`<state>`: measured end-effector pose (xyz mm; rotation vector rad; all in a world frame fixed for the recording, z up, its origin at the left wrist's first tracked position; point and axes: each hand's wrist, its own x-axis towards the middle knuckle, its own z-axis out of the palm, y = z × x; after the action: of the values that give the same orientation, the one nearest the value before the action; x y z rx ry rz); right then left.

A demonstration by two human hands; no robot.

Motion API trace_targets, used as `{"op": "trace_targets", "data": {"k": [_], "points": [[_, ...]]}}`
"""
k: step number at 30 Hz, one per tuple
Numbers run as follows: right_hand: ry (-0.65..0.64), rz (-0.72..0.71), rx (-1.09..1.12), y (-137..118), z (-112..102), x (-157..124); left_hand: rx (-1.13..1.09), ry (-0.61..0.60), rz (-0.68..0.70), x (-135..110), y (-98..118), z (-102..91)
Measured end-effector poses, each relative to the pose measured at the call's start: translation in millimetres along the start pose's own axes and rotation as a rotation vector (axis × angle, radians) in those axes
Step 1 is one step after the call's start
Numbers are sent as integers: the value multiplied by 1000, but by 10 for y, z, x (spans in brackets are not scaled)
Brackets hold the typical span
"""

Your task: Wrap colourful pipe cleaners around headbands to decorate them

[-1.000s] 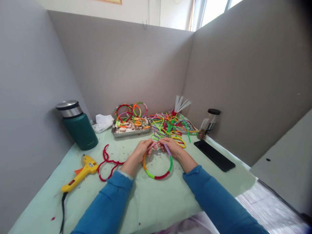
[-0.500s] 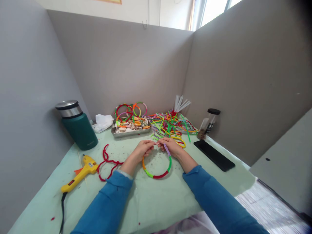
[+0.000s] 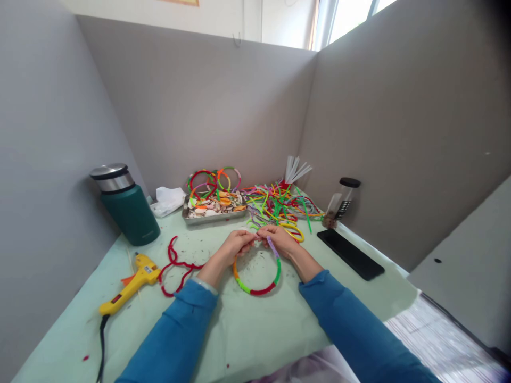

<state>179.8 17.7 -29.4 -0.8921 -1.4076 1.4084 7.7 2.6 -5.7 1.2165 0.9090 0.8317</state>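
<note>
Between my hands is a fuzzy ring, wrapped in bands of orange, lime, red, green and purple like pipe cleaner. My left hand pinches its upper left part, fingers closed. On the upper right, my right hand is closed on the ring next to the purple band. The fingertips of both hands meet at the top, where a small pinkish bit shows; the fingers partly cover it. Left of my left wrist lies a bent red pipe cleaner, flat on the green tablecloth.
A yellow glue gun and a green bottle stand at left. Behind my hands are a metal tray of shells, finished rings and a heap of pipe cleaners. At right are a phone and a clear jar.
My left hand has shifted slightly right, its fingertips closer to those of my right hand. The ring stays almost in the same place.
</note>
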Motion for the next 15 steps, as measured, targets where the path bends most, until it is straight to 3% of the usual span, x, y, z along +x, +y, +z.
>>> {"op": "trace_targets", "data": {"k": [5,15], "points": [[-7,-15,-51,7,5,-4,11,-20,-48,-10,31,12],[-2,-59,-65,-50,43,-48,35,0,-2,-17,-5,21]]}}
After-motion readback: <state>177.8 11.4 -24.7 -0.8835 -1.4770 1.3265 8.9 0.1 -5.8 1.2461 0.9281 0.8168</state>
